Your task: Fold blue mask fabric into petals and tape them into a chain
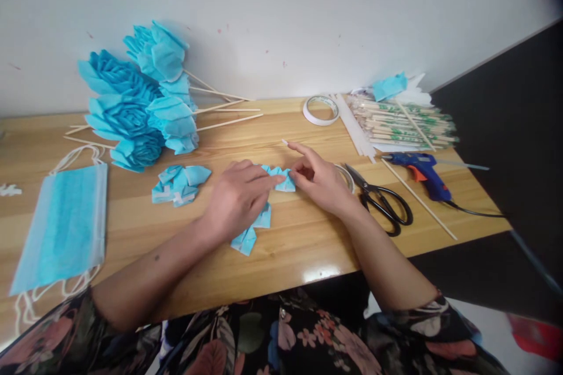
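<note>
A pleated light-blue fabric strip (285,181) lies on the wooden table between my hands. My left hand (237,196) rests over its left part, fingers bent and index finger pressed on the folds. At the right end, my right hand (323,184) pinches the strip near the thumb, while one finger stretches out above. More folded blue pieces (244,240) trail from beneath my left hand toward me. Further left sits a loose pile of folded blue pieces (180,183). Close to my right hand are black-handled scissors (382,199) and a partly hidden tape roll (345,177).
Blue fabric flowers (125,111) on sticks lie against the wall. A stack of blue face masks (65,222) is at left. White tape (321,120), wrapped wooden sticks (404,123), a blue glue gun (424,173) with a cord and a single stick (420,199) occupy the right.
</note>
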`<state>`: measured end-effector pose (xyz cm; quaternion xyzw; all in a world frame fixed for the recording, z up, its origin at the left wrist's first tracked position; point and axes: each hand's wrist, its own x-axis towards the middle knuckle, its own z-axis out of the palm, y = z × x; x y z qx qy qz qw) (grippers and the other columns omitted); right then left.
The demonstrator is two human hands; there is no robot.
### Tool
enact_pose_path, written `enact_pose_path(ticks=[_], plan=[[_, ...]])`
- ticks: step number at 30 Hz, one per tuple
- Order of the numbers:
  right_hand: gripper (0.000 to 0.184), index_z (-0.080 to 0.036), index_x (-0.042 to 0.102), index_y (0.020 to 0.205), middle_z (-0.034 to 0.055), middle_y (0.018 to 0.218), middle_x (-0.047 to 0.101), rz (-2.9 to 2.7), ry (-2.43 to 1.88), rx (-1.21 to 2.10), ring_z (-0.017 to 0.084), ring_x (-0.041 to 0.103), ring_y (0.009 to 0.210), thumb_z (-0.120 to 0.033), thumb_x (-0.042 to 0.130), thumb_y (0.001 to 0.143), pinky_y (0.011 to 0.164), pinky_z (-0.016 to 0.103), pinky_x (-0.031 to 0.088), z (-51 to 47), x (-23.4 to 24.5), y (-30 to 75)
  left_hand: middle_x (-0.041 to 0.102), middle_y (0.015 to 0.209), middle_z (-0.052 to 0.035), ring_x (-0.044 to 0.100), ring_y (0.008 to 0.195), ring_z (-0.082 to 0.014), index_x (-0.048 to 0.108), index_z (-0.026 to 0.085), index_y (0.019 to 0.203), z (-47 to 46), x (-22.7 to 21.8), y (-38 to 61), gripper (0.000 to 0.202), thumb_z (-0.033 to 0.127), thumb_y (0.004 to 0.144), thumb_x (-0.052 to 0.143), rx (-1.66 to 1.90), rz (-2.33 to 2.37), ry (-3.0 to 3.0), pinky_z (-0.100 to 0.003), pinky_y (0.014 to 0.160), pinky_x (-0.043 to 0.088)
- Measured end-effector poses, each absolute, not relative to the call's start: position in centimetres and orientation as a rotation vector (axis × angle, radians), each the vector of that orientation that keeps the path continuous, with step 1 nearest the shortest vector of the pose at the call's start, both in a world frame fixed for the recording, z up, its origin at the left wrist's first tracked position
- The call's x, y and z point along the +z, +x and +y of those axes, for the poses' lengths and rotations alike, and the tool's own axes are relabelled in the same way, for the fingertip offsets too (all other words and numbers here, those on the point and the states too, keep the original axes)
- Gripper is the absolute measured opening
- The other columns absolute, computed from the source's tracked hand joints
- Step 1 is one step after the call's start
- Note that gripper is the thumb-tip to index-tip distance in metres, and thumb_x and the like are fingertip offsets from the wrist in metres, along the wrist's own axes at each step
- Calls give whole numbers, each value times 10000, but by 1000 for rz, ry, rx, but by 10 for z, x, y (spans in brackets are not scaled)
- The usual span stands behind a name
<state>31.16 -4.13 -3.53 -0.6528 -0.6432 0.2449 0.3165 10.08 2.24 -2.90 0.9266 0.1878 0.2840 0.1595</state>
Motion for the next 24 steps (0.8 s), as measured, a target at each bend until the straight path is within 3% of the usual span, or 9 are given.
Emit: enact_pose_path(ticks=[8, 24], plan=[[578, -304, 429, 1450, -3, 906, 728, -1697, -1657, 716, 200, 677, 817, -284, 594, 896, 760, 344, 520, -43, -37, 311, 676, 804, -56, 590, 788, -182, 737, 178, 844, 41, -25, 106, 261, 281, 967, 531, 643, 586, 2711, -322, 724, 428], [608, -250, 384, 1490, -7, 816, 696, -1705, -1663, 684, 197, 640, 746, -260, 560, 909, 723, 338, 490, -41, -37, 310, 631, 796, -64, 560, 798, -203, 717, 164, 803, 42, -11, 129, 301, 187, 961, 462, 176, 547, 2901, -336, 731, 387]])
